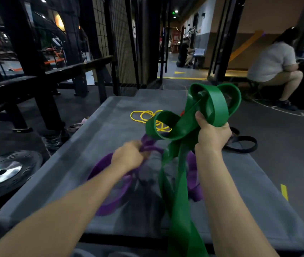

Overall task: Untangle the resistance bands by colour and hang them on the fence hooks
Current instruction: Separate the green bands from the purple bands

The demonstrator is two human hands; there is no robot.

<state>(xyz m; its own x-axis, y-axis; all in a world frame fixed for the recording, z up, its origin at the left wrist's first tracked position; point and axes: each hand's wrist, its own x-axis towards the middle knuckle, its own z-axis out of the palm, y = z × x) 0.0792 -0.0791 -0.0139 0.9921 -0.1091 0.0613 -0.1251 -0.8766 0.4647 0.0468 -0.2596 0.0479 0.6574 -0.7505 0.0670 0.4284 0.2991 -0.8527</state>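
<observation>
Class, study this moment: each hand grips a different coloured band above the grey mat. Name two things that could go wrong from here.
1. The right hand holds the green band bunched in loops, and its tail hangs across the purple band gripped by the left hand; pulling apart might tighten the snarl.
2. The yellow band lies coiled right beneath the green loops and could get dragged along.

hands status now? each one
Left hand: closed on the purple band.
Right hand: closed on the green band.

No text or label is clear enough to read.
</observation>
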